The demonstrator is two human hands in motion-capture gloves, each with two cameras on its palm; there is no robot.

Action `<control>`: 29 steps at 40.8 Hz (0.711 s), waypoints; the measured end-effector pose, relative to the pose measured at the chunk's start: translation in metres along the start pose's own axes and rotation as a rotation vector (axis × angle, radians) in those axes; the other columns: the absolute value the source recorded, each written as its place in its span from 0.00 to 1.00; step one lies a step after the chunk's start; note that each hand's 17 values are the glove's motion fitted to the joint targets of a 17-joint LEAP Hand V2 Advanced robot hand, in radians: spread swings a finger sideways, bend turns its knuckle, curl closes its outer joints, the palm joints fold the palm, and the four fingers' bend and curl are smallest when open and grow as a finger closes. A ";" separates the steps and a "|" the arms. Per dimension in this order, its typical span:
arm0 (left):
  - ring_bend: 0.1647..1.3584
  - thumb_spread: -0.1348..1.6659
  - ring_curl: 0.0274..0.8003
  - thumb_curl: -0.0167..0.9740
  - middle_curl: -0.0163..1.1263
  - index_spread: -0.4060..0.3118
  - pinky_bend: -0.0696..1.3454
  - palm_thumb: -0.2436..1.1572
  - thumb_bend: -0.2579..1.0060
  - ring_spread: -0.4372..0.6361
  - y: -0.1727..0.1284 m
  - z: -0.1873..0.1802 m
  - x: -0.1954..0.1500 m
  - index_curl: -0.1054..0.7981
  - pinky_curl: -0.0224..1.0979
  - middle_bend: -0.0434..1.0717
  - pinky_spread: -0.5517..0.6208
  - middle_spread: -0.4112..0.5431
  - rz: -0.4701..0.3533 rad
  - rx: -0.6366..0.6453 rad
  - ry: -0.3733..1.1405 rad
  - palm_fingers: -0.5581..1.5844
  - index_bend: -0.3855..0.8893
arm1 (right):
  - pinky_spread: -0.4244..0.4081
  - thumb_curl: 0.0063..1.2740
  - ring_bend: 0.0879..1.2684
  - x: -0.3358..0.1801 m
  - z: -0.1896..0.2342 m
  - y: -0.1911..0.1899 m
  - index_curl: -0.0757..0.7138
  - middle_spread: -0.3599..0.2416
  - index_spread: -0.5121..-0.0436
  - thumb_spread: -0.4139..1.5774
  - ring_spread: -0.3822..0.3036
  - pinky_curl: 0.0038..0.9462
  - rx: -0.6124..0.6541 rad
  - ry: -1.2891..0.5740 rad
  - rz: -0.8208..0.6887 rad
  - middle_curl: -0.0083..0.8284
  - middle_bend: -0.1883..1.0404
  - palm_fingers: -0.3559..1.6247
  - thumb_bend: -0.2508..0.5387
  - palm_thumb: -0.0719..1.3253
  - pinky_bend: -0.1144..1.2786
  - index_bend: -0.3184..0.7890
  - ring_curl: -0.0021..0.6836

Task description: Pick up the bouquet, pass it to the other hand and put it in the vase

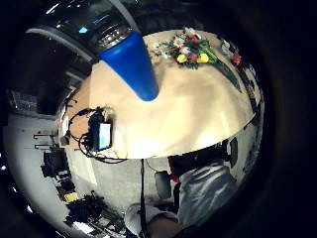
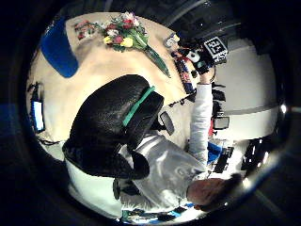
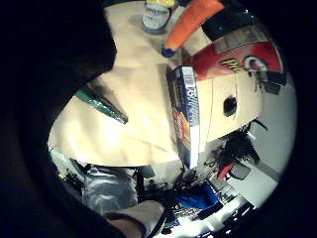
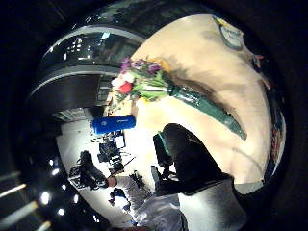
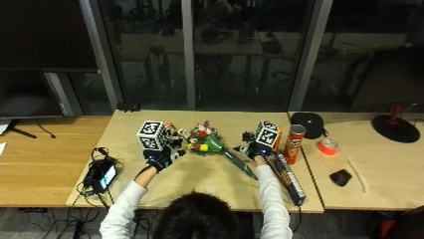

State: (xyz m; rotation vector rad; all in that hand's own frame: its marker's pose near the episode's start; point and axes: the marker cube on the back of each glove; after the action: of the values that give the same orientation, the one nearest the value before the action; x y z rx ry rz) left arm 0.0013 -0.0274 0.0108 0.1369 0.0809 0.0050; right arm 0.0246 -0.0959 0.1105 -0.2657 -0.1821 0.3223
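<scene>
Bouquet (image 5: 211,144) lies on table (image 5: 199,174); both hands apart from it.

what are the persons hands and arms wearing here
Both hands wear black gloves: the left hand and the right hand. One glove shows a green stripe in the left thumb side palm view. Both arms are in long white sleeves reaching down to the gloves.
</scene>
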 end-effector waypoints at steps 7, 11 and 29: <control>0.32 0.68 0.29 0.26 0.29 0.56 0.27 0.29 0.18 0.78 -0.001 0.001 -0.004 0.44 0.30 0.20 0.81 0.70 -0.011 -0.002 0.014 0.34 0.42 | 0.75 0.24 0.57 0.011 0.050 -0.025 0.17 0.69 0.70 0.74 0.58 0.38 0.065 -0.047 -0.042 0.42 0.39 0.40 0.29 0.39 0.62 0.34 0.50; 0.32 0.68 0.30 0.27 0.29 0.56 0.27 0.30 0.19 0.78 0.001 0.002 -0.007 0.45 0.30 0.20 0.81 0.70 -0.016 -0.015 0.014 0.34 0.42 | 0.72 0.24 0.59 0.015 0.077 -0.029 0.17 0.65 0.70 0.74 0.53 0.37 0.032 -0.052 -0.062 0.44 0.41 0.42 0.29 0.39 0.60 0.33 0.51; 0.32 0.68 0.30 0.28 0.30 0.56 0.27 0.26 0.18 0.78 0.008 0.001 -0.014 0.46 0.31 0.20 0.81 0.70 -0.033 -0.050 0.046 0.34 0.42 | 0.31 0.28 0.54 0.003 0.129 -0.016 0.29 0.41 0.62 0.72 0.32 0.35 0.126 0.244 0.053 0.50 0.47 0.73 0.36 0.55 0.57 0.50 0.52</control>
State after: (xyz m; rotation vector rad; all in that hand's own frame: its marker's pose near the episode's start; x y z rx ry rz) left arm -0.0123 -0.0201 0.0144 0.0854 0.1286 -0.0231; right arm 0.0040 -0.0804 0.2384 -0.1831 0.0854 0.3497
